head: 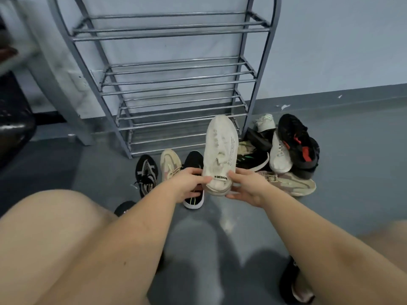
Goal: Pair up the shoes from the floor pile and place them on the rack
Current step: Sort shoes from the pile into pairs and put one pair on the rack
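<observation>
I hold a white sneaker (221, 150) by its heel, toe pointing up toward the rack. My left hand (187, 183) grips the heel's left side and my right hand (246, 186) its right side. The grey metal rack (174, 80) stands against the wall with bare shelves. Three single shoes lie in a row on the floor before it: a black patterned one (145, 173), a beige one (169, 165) and a black one with a white sole (194, 160), partly behind my left hand. A pile of shoes (288, 153) sits at the right.
The pile holds another white sneaker (279, 158), a black shoe with red marks (297, 142), a beige-pink shoe (290, 183) and a black-green one (253, 160). My knees fill the lower frame. A dark object (13, 115) stands at the left edge.
</observation>
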